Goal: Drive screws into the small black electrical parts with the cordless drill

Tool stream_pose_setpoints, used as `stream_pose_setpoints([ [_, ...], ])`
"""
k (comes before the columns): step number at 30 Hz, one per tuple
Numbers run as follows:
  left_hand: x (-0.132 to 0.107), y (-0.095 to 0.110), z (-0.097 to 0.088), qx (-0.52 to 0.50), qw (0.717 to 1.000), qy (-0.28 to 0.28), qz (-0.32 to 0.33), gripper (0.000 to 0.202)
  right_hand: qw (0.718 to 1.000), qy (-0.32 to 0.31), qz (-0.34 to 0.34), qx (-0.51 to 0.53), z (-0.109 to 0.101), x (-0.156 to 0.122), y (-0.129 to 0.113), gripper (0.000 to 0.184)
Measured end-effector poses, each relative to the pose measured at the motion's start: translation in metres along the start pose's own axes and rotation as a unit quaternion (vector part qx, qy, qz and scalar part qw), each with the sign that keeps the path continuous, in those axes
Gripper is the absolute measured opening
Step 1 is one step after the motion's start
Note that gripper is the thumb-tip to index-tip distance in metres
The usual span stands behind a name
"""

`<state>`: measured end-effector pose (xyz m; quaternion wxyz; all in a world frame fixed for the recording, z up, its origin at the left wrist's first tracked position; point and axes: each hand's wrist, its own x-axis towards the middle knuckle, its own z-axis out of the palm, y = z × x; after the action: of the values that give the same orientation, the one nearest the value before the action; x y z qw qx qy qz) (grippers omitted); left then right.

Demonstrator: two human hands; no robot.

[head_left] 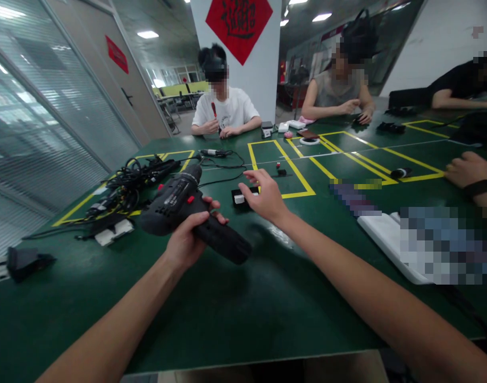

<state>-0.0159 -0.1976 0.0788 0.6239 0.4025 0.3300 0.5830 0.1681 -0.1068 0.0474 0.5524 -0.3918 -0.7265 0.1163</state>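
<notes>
The left hand [185, 242] is closed around a black cordless drill [175, 205], holding it tilted over the green table [227, 319]. The right hand [265, 197] is open with its fingers apart, empty, just beside the drill and over a black block [240, 205] carrying a white piece [239, 199]; whether it touches them cannot be told.

Left of the drill lies a tangle of black cables [135, 186], with a white-and-black holder [112, 232] near it. Yellow tape [295, 170] marks out boxes on the table. To the right, a white tray [383, 239] is partly blurred. Across the table, a person in a white T-shirt [223, 109] holds a red-handled screwdriver [213, 109]. Another person's hand [464, 169], with a black wristband [480, 187], rests at the right.
</notes>
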Motion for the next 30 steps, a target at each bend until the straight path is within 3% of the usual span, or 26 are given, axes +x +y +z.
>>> stream_pose_setpoints([
  [3, 0.000, 0.001, -0.003, 0.026, 0.999, -0.047, 0.007, 0.033, 0.996, -0.066, 0.057, 0.007, 0.021, 0.002, 0.052, 0.053],
  [5, -0.003, 0.000, -0.004, 0.045, 0.996, -0.073, 0.005, 0.035, 0.988, -0.099, 0.111, 0.033, 0.030, -0.002, 0.074, 0.052],
  [7, -0.006, -0.003, -0.003, 0.062, 0.993, -0.097, 0.000, 0.038, 0.981, -0.142, 0.122, 0.057, 0.032, -0.006, 0.085, 0.045],
  [10, -0.013, -0.009, 0.001, 0.070, 0.988, -0.138, -0.027, 0.042, 0.979, -0.153, 0.121, 0.066, 0.030, -0.008, 0.092, 0.042],
  [13, -0.021, -0.015, 0.008, 0.065, 0.983, -0.157, -0.064, 0.044, 0.985, -0.126, 0.112, 0.034, 0.028, -0.008, 0.097, 0.043],
  [16, -0.029, -0.019, 0.015, 0.055, 0.984, -0.139, -0.101, 0.046, 0.990, -0.100, 0.102, 0.005, 0.026, -0.007, 0.103, 0.048],
  [25, -0.039, -0.014, 0.029, 0.047, 0.980, -0.051, -0.185, 0.036, 0.985, -0.135, 0.102, -0.015, 0.015, -0.004, 0.103, 0.050],
  [30, -0.042, -0.015, 0.031, 0.084, 0.977, -0.049, -0.190, 0.040, 0.984, -0.134, 0.114, -0.010, 0.015, -0.003, 0.105, 0.047],
])
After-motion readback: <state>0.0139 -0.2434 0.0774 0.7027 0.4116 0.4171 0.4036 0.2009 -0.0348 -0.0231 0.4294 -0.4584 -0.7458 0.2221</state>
